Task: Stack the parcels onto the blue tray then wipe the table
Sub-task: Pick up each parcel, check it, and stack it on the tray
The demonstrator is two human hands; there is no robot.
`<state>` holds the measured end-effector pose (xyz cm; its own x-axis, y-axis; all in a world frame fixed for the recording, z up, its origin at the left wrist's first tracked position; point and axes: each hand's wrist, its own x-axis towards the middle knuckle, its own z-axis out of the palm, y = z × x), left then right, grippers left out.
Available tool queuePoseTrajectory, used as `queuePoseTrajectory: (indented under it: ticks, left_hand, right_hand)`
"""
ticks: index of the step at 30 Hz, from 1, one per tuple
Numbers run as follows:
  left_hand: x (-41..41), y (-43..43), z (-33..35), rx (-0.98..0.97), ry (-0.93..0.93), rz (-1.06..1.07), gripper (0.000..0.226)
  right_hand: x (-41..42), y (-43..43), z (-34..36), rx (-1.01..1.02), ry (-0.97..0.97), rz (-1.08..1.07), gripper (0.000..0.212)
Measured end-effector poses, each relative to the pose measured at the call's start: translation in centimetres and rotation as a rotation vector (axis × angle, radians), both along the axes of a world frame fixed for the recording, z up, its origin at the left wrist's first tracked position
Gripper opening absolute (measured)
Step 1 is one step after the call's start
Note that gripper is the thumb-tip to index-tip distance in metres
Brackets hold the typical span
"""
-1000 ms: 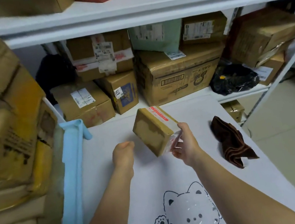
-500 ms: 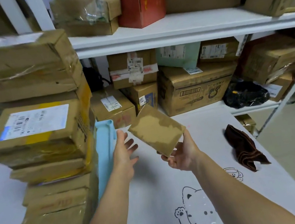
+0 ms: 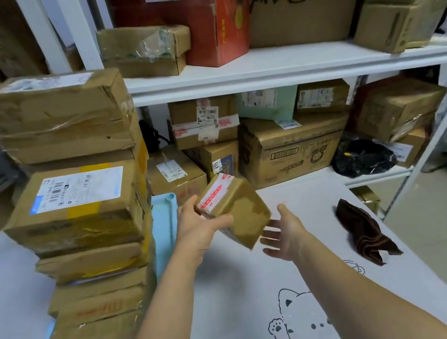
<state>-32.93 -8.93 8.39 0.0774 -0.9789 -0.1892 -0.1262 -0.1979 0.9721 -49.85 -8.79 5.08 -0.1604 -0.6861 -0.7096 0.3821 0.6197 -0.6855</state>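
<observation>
Left hand (image 3: pixel 197 229) grips one small parcel (image 3: pixel 240 211), right hand (image 3: pixel 285 233) splayed; perhaps seven stacked parcels (image 3: pixel 77 195) on blue tray (image 3: pixel 165 221).

left grip (image 3: pixel 199 227) holds parcel (image 3: pixel 235 212) | right grip (image 3: pixel 284 233) spread beside it | cloth (image 3: pixel 361 231) on table (image 3: pixel 239 301)

On the left of the table (image 3: pixel 233 302), the stack of parcels (image 3: pixel 80 212) stands on the tray (image 3: pixel 166 227). Just right of it, above the table, the left hand (image 3: pixel 199 227) holds a small parcel (image 3: pixel 238 211), tilted, with the right hand (image 3: pixel 284 233) close beside. The cloth (image 3: pixel 361 231) lies farther right, near the table's edge. Behind, shelves (image 3: pixel 273 68) carry more boxes.
</observation>
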Motion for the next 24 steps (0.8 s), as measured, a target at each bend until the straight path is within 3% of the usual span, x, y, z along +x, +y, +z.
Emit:
queuePoseTrajectory:
  ticks: [2,5,11,14,16,18,21,24]
  left_hand:
    - [0.0,-0.1,0.1,-0.061,-0.222,0.028,0.096]
    - [-0.3,-0.3,-0.4,-0.189,-0.446,0.065,0.097]
    - [-0.9,0.8,-2.1,-0.494,-0.680,0.029,0.088]
    - [-1.2,1.8,-2.6,-0.591,-0.855,-0.059,0.091]
    - [-1.2,2.2,-3.0,-0.639,-0.811,-0.137,0.095]
    - [-1.0,2.4,-3.0,-0.652,-0.637,-0.102,0.092]
    - [-0.3,1.9,-1.7,-0.466,-0.333,0.209,0.056]
    - [0.7,0.9,-0.6,-0.262,-0.217,0.333,0.030]
  right_hand:
    - [0.0,-0.2,0.4,-0.019,0.006,-0.022,0.055]
    - [0.4,-0.5,1.8,-0.069,-0.010,0.007,0.052]
    - [1.4,-1.1,3.7,-0.129,0.000,0.245,0.076]
    - [2.2,-1.1,3.9,-0.122,0.001,0.229,0.063]
    - [2.4,-0.9,3.5,-0.136,-0.035,0.143,0.045]
    - [2.3,-0.7,3.0,-0.149,-0.102,0.046,0.038]
    - [1.5,-0.3,2.1,-0.121,-0.274,-0.090,0.039]
    - [0.5,-0.1,1.0,-0.118,-0.426,-0.092,0.045]
